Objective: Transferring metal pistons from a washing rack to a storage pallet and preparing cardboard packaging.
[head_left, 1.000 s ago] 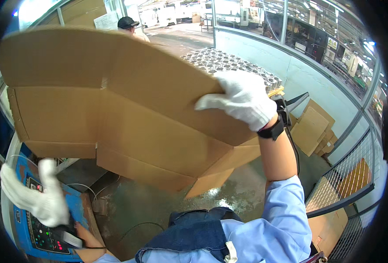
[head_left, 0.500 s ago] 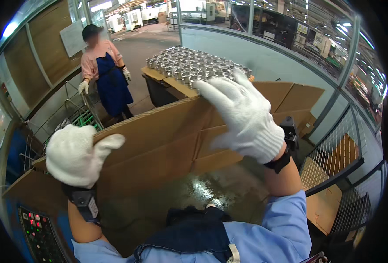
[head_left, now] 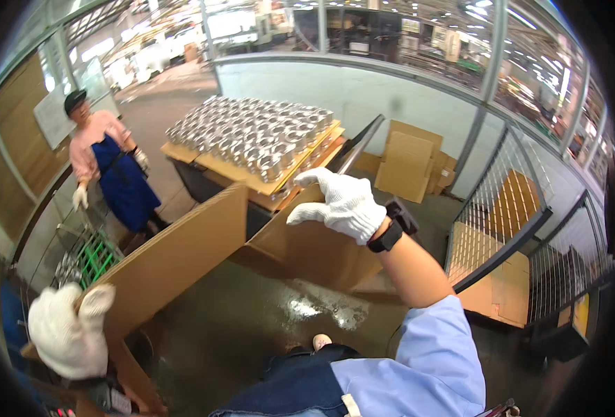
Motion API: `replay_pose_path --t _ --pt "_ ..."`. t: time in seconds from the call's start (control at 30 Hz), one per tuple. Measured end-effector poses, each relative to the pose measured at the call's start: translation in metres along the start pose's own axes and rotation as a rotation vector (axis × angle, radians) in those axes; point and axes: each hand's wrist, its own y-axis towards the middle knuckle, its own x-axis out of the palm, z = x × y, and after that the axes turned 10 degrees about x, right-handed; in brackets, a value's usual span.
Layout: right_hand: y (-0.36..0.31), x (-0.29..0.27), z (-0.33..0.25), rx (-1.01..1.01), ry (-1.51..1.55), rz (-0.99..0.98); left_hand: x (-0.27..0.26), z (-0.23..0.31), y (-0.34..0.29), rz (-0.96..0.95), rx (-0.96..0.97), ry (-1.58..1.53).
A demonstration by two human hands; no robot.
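Observation:
A brown corrugated cardboard box (head_left: 175, 260), partly opened out, stands in front of me, bent at a crease near its middle into two panels. At the lower left, my left hand (head_left: 69, 333), in a white knitted glove, is closed on the box's left end, thumb over the near face. My right hand (head_left: 345, 207), gloved alike, is closed over the upper edge of the right panel (head_left: 314, 243), its thumb on the near side. Part of its grip is hidden behind the glove. A lower flap (head_left: 135, 382) hangs near my left wrist.
Rows of shiny metal rings (head_left: 252, 132) stand on cardboard layers (head_left: 272, 184) beyond the box. A co-worker in a blue apron (head_left: 121, 181) stands at the left beside a cart with green parts (head_left: 95, 257). Mesh panels (head_left: 502, 208) stand right; flat cartons (head_left: 408, 160) lean on the wall.
The cardboard has gone from nearly flat to sharply bent at its crease. My left hand moved down and left; my right hand went from spread fingers to closing on the edge. The view shifted right.

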Motion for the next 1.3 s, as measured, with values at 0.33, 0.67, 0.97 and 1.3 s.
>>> replay_pose_path --t 0.33,0.67,0.97,1.3 --pt "-0.025 0.080 0.005 -0.259 -0.165 0.264 0.030 0.051 0.047 -0.019 -0.020 -0.114" --pt "-0.073 0.052 0.095 -0.393 -0.083 0.072 0.101 0.042 0.086 -0.204 -0.201 -0.786" --pt "-0.130 -0.115 0.255 0.406 -0.012 -0.306 0.195 -0.034 0.089 -0.119 -0.610 -0.793" --pt "-0.156 -0.141 0.349 0.802 -0.673 -0.347 0.190 -0.002 0.169 -0.060 -0.614 0.199"
